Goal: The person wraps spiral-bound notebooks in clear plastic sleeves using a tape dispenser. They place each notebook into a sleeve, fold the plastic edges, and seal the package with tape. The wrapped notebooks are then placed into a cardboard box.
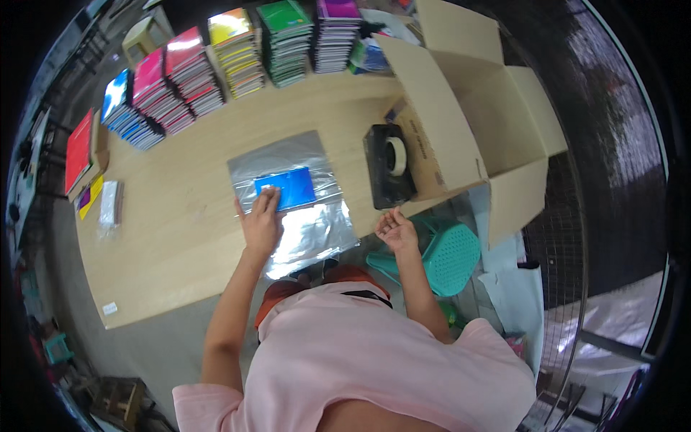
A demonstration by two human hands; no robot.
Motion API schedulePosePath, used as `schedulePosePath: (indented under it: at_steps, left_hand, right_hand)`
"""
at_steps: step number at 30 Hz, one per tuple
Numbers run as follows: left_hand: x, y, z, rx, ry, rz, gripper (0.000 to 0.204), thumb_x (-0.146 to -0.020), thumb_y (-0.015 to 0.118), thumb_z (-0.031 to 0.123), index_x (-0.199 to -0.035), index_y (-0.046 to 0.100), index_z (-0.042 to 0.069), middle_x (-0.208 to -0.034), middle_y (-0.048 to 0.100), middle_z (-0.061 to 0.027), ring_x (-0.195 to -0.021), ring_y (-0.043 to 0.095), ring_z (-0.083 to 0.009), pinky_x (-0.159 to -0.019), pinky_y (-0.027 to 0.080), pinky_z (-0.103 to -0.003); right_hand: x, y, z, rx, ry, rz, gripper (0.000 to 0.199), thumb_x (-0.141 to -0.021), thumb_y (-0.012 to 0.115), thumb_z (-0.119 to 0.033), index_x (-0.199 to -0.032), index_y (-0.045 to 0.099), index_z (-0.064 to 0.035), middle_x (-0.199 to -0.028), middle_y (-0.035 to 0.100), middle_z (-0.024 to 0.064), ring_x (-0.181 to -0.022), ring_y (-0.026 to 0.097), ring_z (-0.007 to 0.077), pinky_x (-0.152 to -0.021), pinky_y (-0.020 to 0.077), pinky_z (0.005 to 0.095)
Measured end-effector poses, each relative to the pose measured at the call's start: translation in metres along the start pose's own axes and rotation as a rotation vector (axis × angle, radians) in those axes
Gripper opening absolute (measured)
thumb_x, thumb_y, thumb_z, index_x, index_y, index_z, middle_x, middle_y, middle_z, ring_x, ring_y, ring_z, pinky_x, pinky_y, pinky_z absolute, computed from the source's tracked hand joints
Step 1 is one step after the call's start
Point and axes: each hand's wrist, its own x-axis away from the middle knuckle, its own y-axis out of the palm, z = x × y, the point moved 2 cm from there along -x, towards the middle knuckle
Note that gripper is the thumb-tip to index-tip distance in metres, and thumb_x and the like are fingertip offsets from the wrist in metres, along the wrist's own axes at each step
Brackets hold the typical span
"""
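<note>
A thin blue booklet (296, 186) lies on a stack of clear plastic sleeves (286, 153) at the table's front edge. My left hand (260, 222) rests on the booklet's left end, fingertips pressing down and thumb spread away to the left. Beyond the edge of the table, to the right of the sleeves, hovers my right hand (396, 230), palm up with loosely curled fingers and nothing visible in them. Just beyond it stands a black tape dispenser (377, 170) with a roll of pale tape (395, 156).
Tall stacks of notebooks (286, 45) in several colours line the far side of the table (173, 237). An open cardboard box (450, 137) stands at the right, above a green plastic stool (452, 258). On the left are a red-topped box (80, 155) and a small white packet (110, 203).
</note>
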Motion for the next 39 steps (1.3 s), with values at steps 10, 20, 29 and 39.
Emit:
schedulePosePath:
  at_steps: [10,20,29,39]
  left_hand:
    - [0.004,0.004,-0.005,0.01,-0.008,0.034,0.054,-0.077,0.068,0.017,-0.129,0.054,0.015,-0.128,0.055,0.0014,-0.119,0.052,-0.0144,-0.109,0.01,-0.064]
    - [-0.001,-0.01,-0.001,0.081,-0.031,-0.054,0.058,-0.077,0.07,0.022,-0.132,0.052,0.018,-0.131,0.049,-0.0058,-0.122,0.048,-0.0203,-0.108,0.012,-0.065]
    - [0.07,0.023,-0.005,1.011,-0.945,-0.061,0.056,-0.081,0.067,0.018,-0.13,0.045,0.004,-0.118,0.051,-0.0188,-0.11,0.05,-0.0315,-0.1,0.034,-0.044]
    - [0.007,0.019,0.048,1.222,-0.556,0.511,0.104,-0.063,0.066,-0.007,-0.147,0.005,0.003,-0.138,0.033,-0.0209,-0.127,0.039,-0.03,-0.103,0.035,-0.036]
  right_hand:
    - [-0.016,0.187,0.099,1.276,-0.493,-0.581,0.016,-0.087,0.065,-0.013,-0.077,0.067,-0.001,-0.064,0.063,0.0065,-0.059,0.06,0.0142,-0.054,0.046,0.0268]
    - [-0.024,0.221,0.087,2.399,-0.603,-0.264,0.049,-0.073,0.074,-0.047,-0.092,0.07,-0.002,-0.094,0.069,0.0192,-0.09,0.067,0.0339,-0.076,0.0532,0.043]
    - [-0.02,0.236,0.053,2.166,-1.023,-0.645,0.072,-0.067,0.076,-0.053,-0.115,0.059,-0.0024,-0.116,0.061,0.0182,-0.112,0.056,0.0351,-0.091,0.0434,0.0505]
    - [-0.03,0.209,0.089,1.285,-0.662,-1.065,0.109,-0.06,0.089,-0.032,-0.143,0.026,-0.0022,-0.127,0.05,0.0152,-0.122,0.046,0.0267,-0.105,0.0351,0.0382]
